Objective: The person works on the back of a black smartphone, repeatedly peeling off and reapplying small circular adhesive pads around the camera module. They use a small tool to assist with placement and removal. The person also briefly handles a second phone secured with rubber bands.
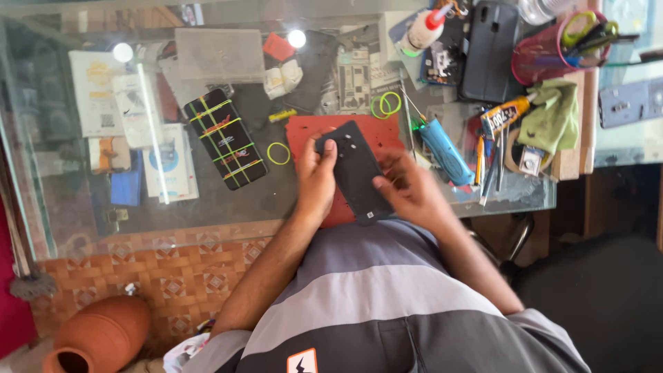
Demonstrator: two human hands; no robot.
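Observation:
A black phone (356,169) lies back-up and tilted over a red mat (312,131) on the glass table (228,204). My left hand (316,181) grips its left edge, thumb on the back near the camera holes. My right hand (407,186) holds the right edge, fingers curled at the lower side. Both hands hold the phone just above the mat, near the table's front edge.
Another black phone bound with yellow-green rubber bands (224,138) lies left. Loose rubber bands (279,152), a blue tool (445,150), a glue tube (504,114), a green cloth (552,114), a pink pen cup (545,55) and a dark phone case (489,48) crowd the right. A clay pot (100,335) stands on the floor.

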